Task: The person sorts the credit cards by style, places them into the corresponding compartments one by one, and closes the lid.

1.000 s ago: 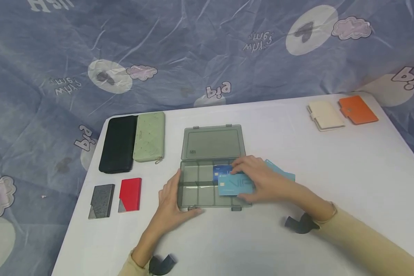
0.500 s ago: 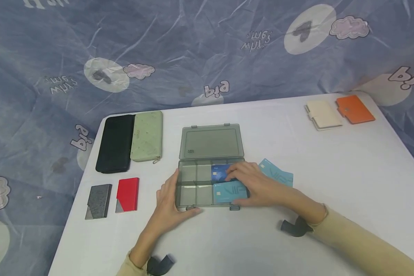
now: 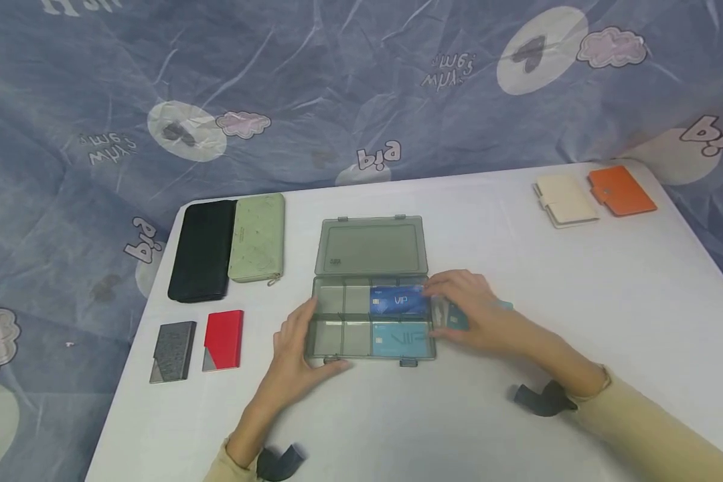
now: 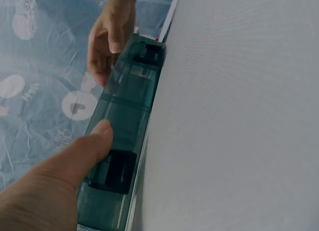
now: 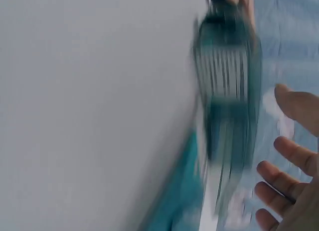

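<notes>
A translucent grey-green compartment box (image 3: 329, 340) stands with its lid (image 3: 373, 246) laid back. On its right half a dark blue card (image 3: 397, 300) lies at the back and a light blue card (image 3: 399, 339) at the front. My left hand (image 3: 292, 348) rests against the box's left front corner, fingers along the side and the thumb (image 4: 102, 136) on the front wall beside a latch. Just past the right edge is my right hand (image 3: 476, 314), fingers spread and holding nothing. Light blue cards (image 3: 457, 317) lie beneath it, mostly hidden.
At the left of the white table lie a black wallet (image 3: 201, 251), a green zip wallet (image 3: 257, 237), a grey card case (image 3: 173, 351) and a red card case (image 3: 223, 339). A cream card holder (image 3: 566, 199) and an orange one (image 3: 623, 191) sit at the back right.
The right hand has lowered the light blue card into the front right of the box, let it go and moved right. The left hand has stayed at the box's corner.
</notes>
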A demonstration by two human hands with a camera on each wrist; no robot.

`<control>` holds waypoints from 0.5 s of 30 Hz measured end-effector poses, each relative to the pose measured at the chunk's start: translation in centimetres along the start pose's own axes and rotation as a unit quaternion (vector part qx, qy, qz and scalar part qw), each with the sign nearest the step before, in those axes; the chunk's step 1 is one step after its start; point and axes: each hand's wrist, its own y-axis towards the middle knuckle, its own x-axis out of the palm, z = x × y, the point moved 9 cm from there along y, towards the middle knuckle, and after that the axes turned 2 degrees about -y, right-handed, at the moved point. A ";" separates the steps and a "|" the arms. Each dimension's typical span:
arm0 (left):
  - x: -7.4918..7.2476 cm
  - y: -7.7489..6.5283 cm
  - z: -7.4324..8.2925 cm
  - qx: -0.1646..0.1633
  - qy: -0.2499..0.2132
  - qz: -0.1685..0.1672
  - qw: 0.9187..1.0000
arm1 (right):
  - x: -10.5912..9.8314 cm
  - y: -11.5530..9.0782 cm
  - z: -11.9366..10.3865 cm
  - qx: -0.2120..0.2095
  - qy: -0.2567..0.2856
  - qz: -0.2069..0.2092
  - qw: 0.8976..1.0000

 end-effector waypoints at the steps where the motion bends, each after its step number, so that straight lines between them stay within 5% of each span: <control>1: -0.1 0.0 0.1 0.002 0.000 0.003 1.000 | -0.5 -0.4 1.1 0.022 -0.017 -0.002 1.000; 8: -0.5 0.5 0.5 -0.033 0.020 0.007 0.999 | -1.7 -4.3 7.8 0.201 -0.117 -0.057 0.971; 15: -0.6 1.7 0.3 -0.082 0.038 0.002 0.996 | -2.1 -5.0 8.2 0.219 -0.127 -0.048 0.966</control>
